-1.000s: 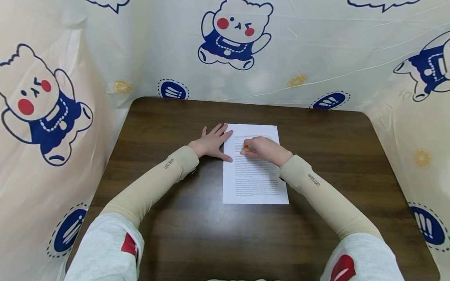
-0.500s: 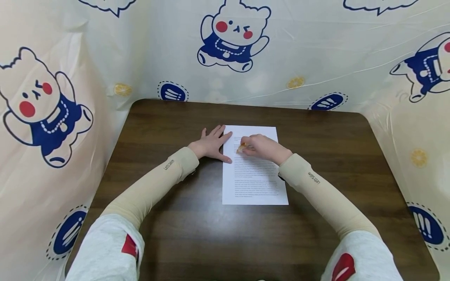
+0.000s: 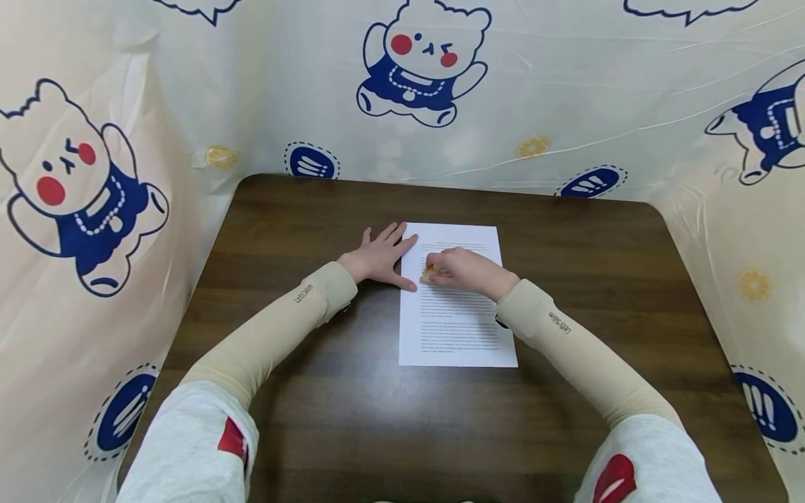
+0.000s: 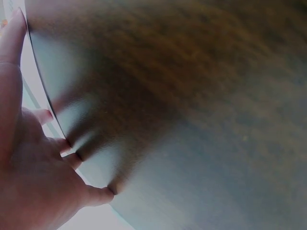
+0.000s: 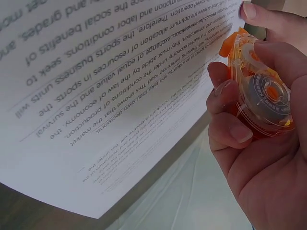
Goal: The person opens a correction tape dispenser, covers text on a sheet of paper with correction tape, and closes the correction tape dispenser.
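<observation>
A printed sheet of paper (image 3: 459,342) lies on the dark wooden table. My left hand (image 3: 380,257) is spread on its left edge, fingers apart, holding nothing. In the left wrist view, the fingertips of the left hand (image 4: 43,177) rest along the paper's edge and the tabletop. My right hand (image 3: 472,269) grips a correction tape dispenser (image 5: 264,96) with a clear body and orange parts, held over the upper left of the text. In the right wrist view, its orange tip faces the printed lines; whether it touches the paper I cannot tell.
The table (image 3: 302,433) has rounded far corners. A pale curtain (image 3: 566,84) with cartoon bears hangs behind it and on both sides. Part of the left thumb shows beyond the dispenser in the right wrist view.
The right hand with the correction tape dispenser has slid a little left across the text, then slightly toward the person. My left hand and the paper have stayed in place.
</observation>
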`<state>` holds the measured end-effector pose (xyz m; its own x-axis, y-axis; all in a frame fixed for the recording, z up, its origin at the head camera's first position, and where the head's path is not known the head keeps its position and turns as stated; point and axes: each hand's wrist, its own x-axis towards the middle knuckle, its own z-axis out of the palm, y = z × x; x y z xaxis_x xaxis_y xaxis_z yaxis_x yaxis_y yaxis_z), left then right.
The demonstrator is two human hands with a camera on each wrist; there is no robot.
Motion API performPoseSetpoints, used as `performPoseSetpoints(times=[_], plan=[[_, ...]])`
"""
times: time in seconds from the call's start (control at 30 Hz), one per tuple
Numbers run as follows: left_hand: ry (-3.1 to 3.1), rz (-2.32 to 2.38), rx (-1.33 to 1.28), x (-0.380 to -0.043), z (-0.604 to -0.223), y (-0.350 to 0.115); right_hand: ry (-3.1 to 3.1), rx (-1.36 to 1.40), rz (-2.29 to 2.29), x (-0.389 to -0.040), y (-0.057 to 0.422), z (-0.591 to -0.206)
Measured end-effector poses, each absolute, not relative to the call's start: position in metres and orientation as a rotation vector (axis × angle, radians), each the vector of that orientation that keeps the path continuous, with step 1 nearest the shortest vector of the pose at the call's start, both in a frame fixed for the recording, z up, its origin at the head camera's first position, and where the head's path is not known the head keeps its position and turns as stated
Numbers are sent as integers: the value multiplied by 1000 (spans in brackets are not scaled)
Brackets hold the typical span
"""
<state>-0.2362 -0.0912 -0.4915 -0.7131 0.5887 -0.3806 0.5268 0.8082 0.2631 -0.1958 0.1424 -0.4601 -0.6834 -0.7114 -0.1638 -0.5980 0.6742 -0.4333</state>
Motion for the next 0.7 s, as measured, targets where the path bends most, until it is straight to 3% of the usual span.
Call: performPoseSetpoints(times=[0.7], plan=[[2549,158,835,-236,-491,-90,2635,-1077,-345,-190,137,-458]])
